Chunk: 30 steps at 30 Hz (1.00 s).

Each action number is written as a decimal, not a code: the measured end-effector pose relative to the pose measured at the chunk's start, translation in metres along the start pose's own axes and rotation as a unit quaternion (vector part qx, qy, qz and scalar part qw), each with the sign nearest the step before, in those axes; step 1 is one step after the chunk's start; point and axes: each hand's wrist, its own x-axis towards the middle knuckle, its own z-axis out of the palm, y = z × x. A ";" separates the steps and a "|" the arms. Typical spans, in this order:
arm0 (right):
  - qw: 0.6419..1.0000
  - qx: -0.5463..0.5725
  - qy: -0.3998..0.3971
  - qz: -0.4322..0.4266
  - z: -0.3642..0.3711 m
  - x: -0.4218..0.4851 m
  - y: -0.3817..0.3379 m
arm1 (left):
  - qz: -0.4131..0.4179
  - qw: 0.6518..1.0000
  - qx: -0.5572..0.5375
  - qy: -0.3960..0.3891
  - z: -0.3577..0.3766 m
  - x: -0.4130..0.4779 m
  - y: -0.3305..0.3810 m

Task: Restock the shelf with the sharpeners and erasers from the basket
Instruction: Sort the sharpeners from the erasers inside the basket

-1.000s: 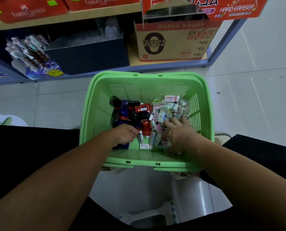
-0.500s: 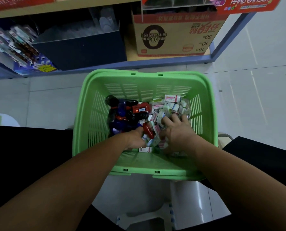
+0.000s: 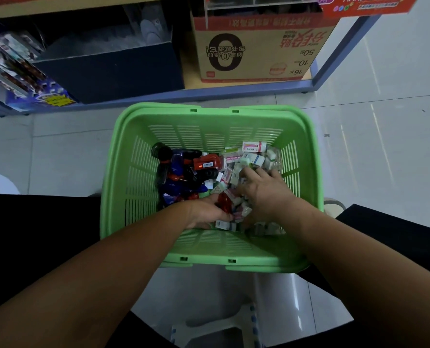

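Note:
A green plastic basket [image 3: 209, 114] stands on the floor below me. Dark blue, black and red sharpeners [image 3: 184, 172] fill its left half. Small boxed erasers [image 3: 254, 156] are heaped in its right half. My left hand [image 3: 201, 212] is at the near side of the pile, its fingers and thumb curled round a red sharpener [image 3: 224, 202]. My right hand [image 3: 264, 190] lies palm down on the eraser heap, fingers spread and dipping into it. What is under that palm is hidden.
Behind the basket runs the bottom shelf [image 3: 158, 96], holding a cardboard box [image 3: 259, 51], a dark bin [image 3: 108, 71] and hanging stationery packs [image 3: 20, 71]. A white step stool [image 3: 221, 327] sits under me on the pale tiled floor. My dark-clothed knees flank the basket.
My left hand has slid right, from the dark sharpeners to the red one beside the erasers. My right hand has pushed further into the eraser heap. The view has tilted down.

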 end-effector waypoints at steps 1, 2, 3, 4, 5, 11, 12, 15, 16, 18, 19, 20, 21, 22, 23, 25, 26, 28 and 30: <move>1.000 -0.009 -0.002 -0.004 0.000 0.000 0.000 | 0.005 1.000 -0.008 -0.001 0.001 -0.002 0.001; 1.000 -0.017 -0.006 -0.006 0.000 -0.001 -0.001 | 0.009 1.000 -0.014 0.000 0.002 -0.004 0.002; 1.000 -0.020 -0.008 -0.007 0.001 -0.001 -0.001 | 0.013 1.000 -0.018 0.000 0.003 -0.007 0.004; 1.000 -0.017 -0.007 -0.005 0.000 -0.001 -0.002 | 0.017 1.000 -0.018 -0.001 0.003 -0.011 0.006; 1.000 -0.011 -0.003 -0.004 -0.001 -0.001 -0.002 | 0.022 1.000 -0.015 -0.003 0.002 -0.015 0.007; 0.996 0.064 0.049 -0.027 -0.001 -0.002 -0.004 | 0.031 0.984 -0.166 -0.049 -0.006 -0.032 0.004; 0.995 0.089 0.039 -0.027 0.001 -0.001 -0.003 | 0.032 0.979 -0.195 -0.044 -0.006 -0.033 0.004; 0.994 0.101 0.042 -0.017 0.006 0.004 0.000 | 0.029 0.982 -0.185 -0.008 -0.007 -0.033 0.004; 0.994 0.100 0.046 -0.014 0.006 0.006 -0.001 | 0.024 0.988 -0.155 0.005 -0.007 -0.031 0.002; 0.994 0.101 0.051 -0.012 0.005 0.006 -0.001 | 0.014 0.996 -0.083 0.020 -0.006 -0.028 -0.001; 0.993 0.100 0.054 -0.010 0.004 0.006 -0.002 | 0.011 0.998 -0.058 0.021 -0.006 -0.027 -0.001; 0.994 0.092 0.060 -0.010 0.004 0.006 -0.003 | 0.012 0.998 -0.049 0.022 -0.005 -0.027 -0.001; 0.994 0.083 0.067 -0.011 0.004 0.006 -0.004 | 0.012 0.998 -0.049 0.025 -0.004 -0.028 0.002; 0.994 0.074 0.077 -0.012 0.004 0.005 -0.005 | 0.017 0.998 -0.042 0.035 -0.003 -0.030 0.004; 0.993 0.069 0.090 -0.012 0.004 0.005 -0.007 | 0.022 0.998 -0.021 0.050 -0.002 -0.032 0.006; 0.991 0.068 0.112 -0.010 0.004 0.003 -0.011 | 0.040 0.994 0.031 0.096 -0.003 -0.038 0.009; 0.991 0.069 0.117 -0.006 0.004 0.003 -0.012 | 0.051 0.991 0.044 0.118 -0.004 -0.041 0.009; 0.990 0.071 0.121 0.004 0.005 0.002 -0.011 | 0.069 0.985 0.054 0.146 -0.011 -0.050 0.011; 0.989 0.074 0.129 0.011 0.005 0.002 -0.009 | 0.080 0.978 0.087 0.173 -0.020 -0.065 0.014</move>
